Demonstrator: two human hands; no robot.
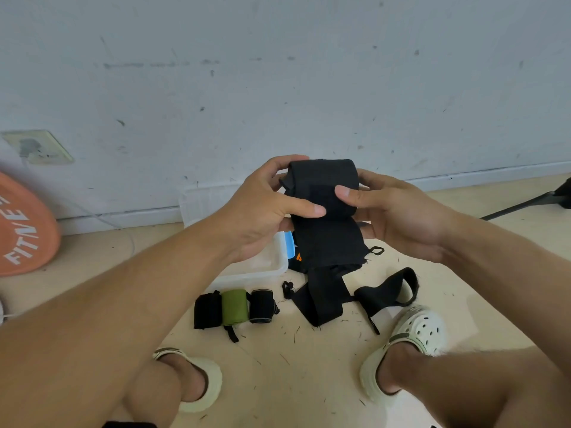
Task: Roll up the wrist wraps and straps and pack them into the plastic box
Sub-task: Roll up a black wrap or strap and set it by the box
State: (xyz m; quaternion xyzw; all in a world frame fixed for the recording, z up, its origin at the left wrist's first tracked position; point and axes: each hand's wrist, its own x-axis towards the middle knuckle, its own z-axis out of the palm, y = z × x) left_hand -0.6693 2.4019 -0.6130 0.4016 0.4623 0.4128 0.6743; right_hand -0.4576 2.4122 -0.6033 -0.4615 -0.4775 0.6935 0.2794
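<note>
Currently I am rolling a long black fabric wrist wrap (323, 193) in mid-air above the floor, my left hand (262, 211) and right hand (398, 211) both gripping its roll, its tail hanging down. Three finished rolls, two black (207, 311) (262, 305) and one green (234, 306), are waiting outside the clear plastic box (262, 264), which seems unpacked. Another black strap (389, 288) is lying unrolled.

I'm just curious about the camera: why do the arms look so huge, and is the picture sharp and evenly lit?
Head view: wide-angle lens swells the forearms near the bottom edge and bends the wall line. Light is soft and even, with no glare. The left hand, right hand and black wrap are fairly sharp; the plastic box looks washed-out.
</note>
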